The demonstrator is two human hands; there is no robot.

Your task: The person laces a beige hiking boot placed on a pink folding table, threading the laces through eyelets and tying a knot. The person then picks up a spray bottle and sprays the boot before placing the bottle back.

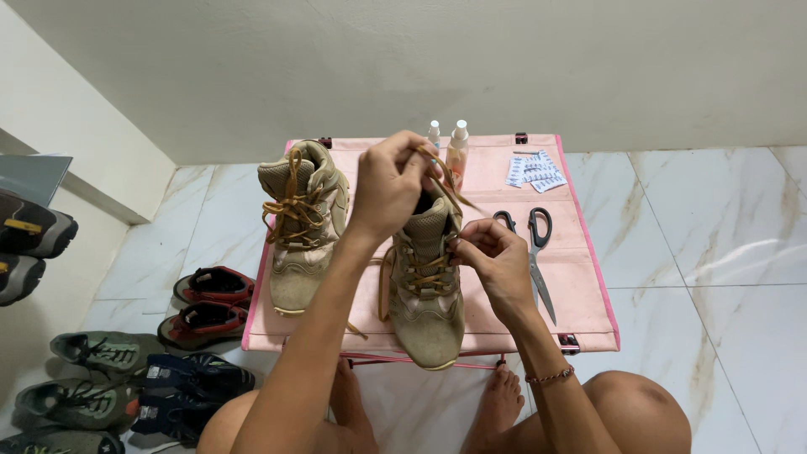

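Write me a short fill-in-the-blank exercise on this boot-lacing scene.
1. The left hand pulls a tan lace up from the boot nearer the ____.
2. The table has a ____ top.
3. The right hand pinches that boot at its ____.
Missing words: scissors; pink; eyelets.

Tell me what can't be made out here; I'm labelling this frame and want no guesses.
All in the head view:
- Collar of the right boot: hidden by the left hand.
- Lace ends: lost inside the left hand's fingers.
- Eyelet being worked: covered by the right hand.
- Sachets: print too small.
- Two bottles: partly behind the hand, labels unreadable.
- Shoes at left: cut off by the frame edge.
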